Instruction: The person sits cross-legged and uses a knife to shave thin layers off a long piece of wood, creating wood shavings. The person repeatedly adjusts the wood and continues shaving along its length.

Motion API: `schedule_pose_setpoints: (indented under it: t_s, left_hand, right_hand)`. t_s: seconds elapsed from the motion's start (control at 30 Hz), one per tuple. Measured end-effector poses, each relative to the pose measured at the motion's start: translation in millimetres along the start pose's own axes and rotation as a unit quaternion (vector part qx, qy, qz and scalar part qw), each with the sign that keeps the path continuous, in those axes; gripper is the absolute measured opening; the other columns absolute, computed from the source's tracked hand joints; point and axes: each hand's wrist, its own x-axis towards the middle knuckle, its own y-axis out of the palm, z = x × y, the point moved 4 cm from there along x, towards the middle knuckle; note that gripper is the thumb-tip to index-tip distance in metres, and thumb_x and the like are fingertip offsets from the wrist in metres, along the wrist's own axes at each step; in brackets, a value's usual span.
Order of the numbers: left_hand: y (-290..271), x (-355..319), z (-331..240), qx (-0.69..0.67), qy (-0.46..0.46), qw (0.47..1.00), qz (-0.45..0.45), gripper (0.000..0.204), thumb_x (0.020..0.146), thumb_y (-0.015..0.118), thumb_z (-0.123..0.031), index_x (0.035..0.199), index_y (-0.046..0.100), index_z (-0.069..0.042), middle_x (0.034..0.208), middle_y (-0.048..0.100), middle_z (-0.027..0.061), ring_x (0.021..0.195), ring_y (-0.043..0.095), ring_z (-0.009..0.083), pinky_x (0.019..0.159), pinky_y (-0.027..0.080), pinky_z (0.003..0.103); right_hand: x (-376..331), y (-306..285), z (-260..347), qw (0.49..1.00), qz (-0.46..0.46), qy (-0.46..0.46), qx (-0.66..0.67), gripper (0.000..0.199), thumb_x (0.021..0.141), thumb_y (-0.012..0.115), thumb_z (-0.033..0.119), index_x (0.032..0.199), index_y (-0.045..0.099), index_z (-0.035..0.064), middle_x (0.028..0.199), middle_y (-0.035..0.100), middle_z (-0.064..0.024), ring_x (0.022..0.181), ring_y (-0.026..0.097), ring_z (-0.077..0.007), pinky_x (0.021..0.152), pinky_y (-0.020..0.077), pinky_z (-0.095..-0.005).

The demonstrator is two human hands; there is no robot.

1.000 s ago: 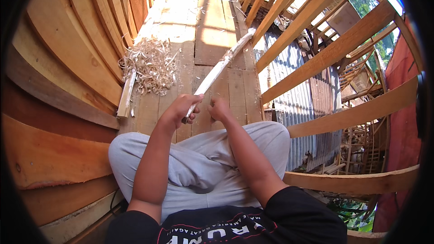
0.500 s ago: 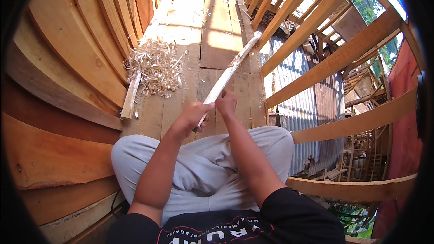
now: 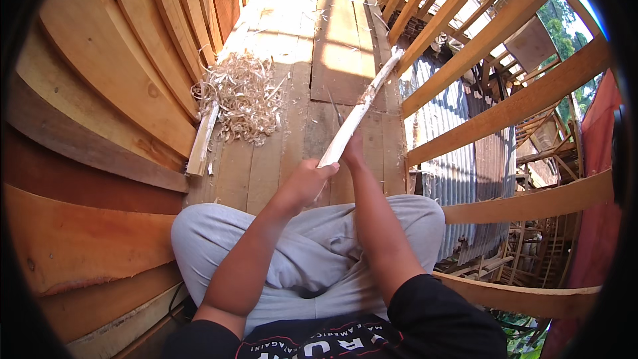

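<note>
Centrally, strip: a long pale wooden strip [image 3: 359,112] slants from the lap toward the far right, over the plank floor [image 3: 332,40].
Left hand: left hand [image 3: 307,181] closed round the strip's near end.
Right hand: right hand [image 3: 352,153] just beyond it; grip partly hidden, possibly with a thin blade.
Handling: likely light, springy, splintery; best held near the lower end.
Surroundings: shavings [image 3: 242,96] far left.

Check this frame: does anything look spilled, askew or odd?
A loose heap of wood shavings lies scattered on the plank floor, left of the long pale strip both hands hold. A short wooden offcut lies beside it. Nothing looks damaged.
</note>
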Motion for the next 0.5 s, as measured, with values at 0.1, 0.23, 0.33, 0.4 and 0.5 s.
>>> schedule_pose_setpoints:
  t_s: [0.1,0.23,0.33,0.4,0.5]
  left_hand:
    - [4,-1,-2,0.000,0.008,1.000,0.003,0.039,0.091,0.060,-0.041,0.105,0.056,-0.005,0.072,0.050,0.0004,0.049,0.047,0.0088,0.043,0.038,0.025]
    - [7,-3,-5,0.001,0.001,1.000,0.002,0.039,0.092,0.059,-0.039,0.105,0.055,-0.003,0.071,0.050,0.0005,0.048,0.048,0.0096,0.042,0.039,0.027]
    - [6,-3,-4,-0.004,0.007,1.000,0.000,0.037,0.093,0.059,-0.038,0.104,0.055,-0.003,0.070,0.050,0.0007,0.047,0.048,0.0097,0.041,0.039,0.027]
    - [5,0,-1,-0.003,0.016,1.000,-0.005,0.035,0.093,0.058,-0.037,0.103,0.054,-0.003,0.069,0.049,0.0008,0.046,0.048,0.0095,0.040,0.039,0.027]
    - [7,2,0,0.004,0.022,1.000,0.001,0.034,0.094,0.057,-0.037,0.101,0.054,-0.003,0.069,0.049,0.0009,0.046,0.048,0.0093,0.039,0.039,0.026]
  right_hand:
    - [10,-3,-14,0.996,-0.058,0.069,0.013,0.020,0.092,0.049,0.012,0.097,0.065,0.0011,0.090,0.067,-0.0083,0.075,0.064,-0.0155,0.060,0.0514,-0.0324]
    - [16,8,-24,0.987,0.081,0.019,0.134,0.027,0.090,0.055,0.007,0.116,0.060,-0.0013,0.099,0.065,-0.0128,0.088,0.062,-0.0168,0.074,0.0505,-0.0313]
    - [13,22,-10,0.997,0.058,-0.020,0.037,0.043,0.089,0.056,0.005,0.131,0.052,0.0015,0.110,0.063,-0.0141,0.098,0.059,-0.0172,0.085,0.0472,-0.0287]
    - [12,27,-3,0.999,0.018,0.024,-0.014,0.049,0.088,0.056,0.003,0.137,0.049,0.0036,0.113,0.063,-0.0147,0.100,0.059,-0.0190,0.088,0.0458,-0.0292]
    - [14,33,-5,0.991,0.095,0.094,0.015,0.049,0.089,0.054,0.002,0.138,0.048,0.0038,0.115,0.063,-0.0183,0.100,0.061,-0.0253,0.089,0.0465,-0.0334]
